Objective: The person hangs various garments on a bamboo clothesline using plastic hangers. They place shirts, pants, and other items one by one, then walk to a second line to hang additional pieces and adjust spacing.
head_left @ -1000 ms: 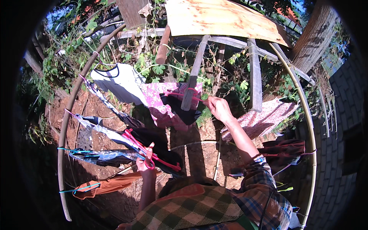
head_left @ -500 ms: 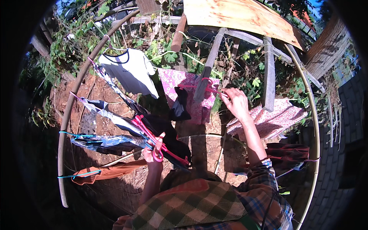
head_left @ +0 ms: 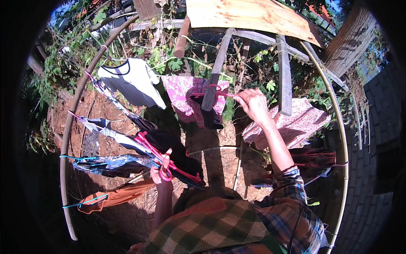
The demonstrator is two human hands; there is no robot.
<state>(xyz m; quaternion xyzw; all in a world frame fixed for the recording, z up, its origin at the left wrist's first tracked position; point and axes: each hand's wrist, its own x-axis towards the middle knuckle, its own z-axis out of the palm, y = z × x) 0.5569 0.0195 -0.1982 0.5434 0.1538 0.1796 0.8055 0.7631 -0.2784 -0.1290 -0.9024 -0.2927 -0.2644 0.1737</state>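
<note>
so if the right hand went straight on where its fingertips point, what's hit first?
Past the pink hanger at its fingertips, the right hand would probably meet the weathered wooden slat; depth is unclear from this one view.

Pink hangers are gleaming like smooth plastic, while a white shirt and an orange-brown garment are showing matt cloth. A grey wooden slat is looking rough and dull; a pale pole is showing a smoother, woody finish.
</note>
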